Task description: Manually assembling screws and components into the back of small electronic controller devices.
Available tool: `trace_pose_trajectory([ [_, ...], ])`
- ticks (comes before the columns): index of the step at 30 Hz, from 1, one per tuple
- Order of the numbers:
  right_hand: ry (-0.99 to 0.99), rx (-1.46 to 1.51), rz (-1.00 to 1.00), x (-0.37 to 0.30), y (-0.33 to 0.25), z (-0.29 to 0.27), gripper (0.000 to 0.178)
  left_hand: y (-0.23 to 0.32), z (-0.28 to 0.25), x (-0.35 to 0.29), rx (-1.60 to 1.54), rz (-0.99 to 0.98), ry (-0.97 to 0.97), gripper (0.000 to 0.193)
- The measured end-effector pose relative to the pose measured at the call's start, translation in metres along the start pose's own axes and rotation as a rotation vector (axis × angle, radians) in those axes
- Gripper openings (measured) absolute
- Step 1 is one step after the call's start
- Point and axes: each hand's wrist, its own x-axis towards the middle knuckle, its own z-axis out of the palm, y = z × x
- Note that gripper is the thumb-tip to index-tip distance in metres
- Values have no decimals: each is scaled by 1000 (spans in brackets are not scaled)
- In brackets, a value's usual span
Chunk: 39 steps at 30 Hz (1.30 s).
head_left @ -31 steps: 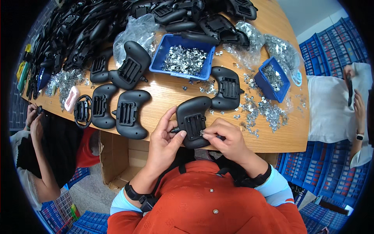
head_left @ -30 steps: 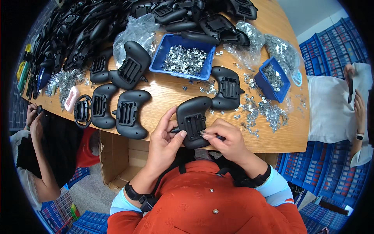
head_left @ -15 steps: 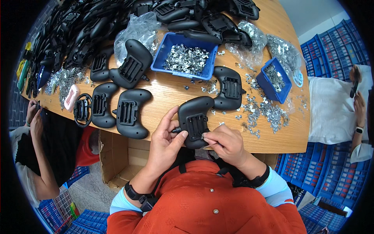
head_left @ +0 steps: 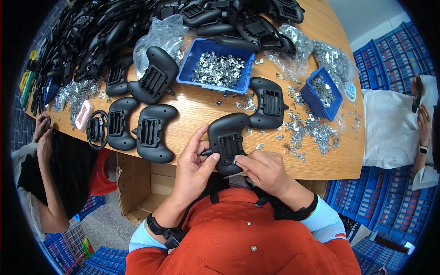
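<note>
My left hand (head_left: 193, 168) grips the left side of a black game controller shell (head_left: 228, 126), thumb on its face, at the table's near edge. The shell's slotted battery compartment (head_left: 230, 147) faces up. At the lower right corner of that compartment, my right hand (head_left: 266, 170) pinches a small shiny metal clip (head_left: 235, 160) between thumb and fingertips. A thin metal strip or tool (head_left: 235, 174) juts out below the same hand; its kind is unclear. Just beyond lies another controller shell (head_left: 270, 103) with its compartment up.
A blue bin (head_left: 215, 85) holds metal clips; a smaller blue bin (head_left: 333, 107) stands to the right beside loose clips (head_left: 316, 135). More shells (head_left: 156, 133) lie left, with a large heap (head_left: 101, 36) behind. People sit at left and right. A cardboard box (head_left: 137, 192) is below the table.
My right hand has shifted slightly left along the compartment's lower edge, and the thin strip beneath it shows more. The shell has moved very slightly left in my left hand.
</note>
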Motion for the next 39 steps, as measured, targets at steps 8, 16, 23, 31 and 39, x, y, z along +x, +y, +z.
trace_pose_trajectory([
  [8,37,75,89,-1,0,-1,20,-2,1,0,-4,15,1,61],
  [16,-17,-41,29,2,-4,-6,24,-2,1,0,14,27,8,61],
  [23,-17,-26,46,-2,-4,-5,27,-1,1,-1,3,6,3,62],
  [31,19,-1,74,5,-8,-4,26,0,2,0,-14,11,9,62],
  [39,4,25,127,10,-10,-5,24,-1,2,-1,-47,3,-10,63],
])
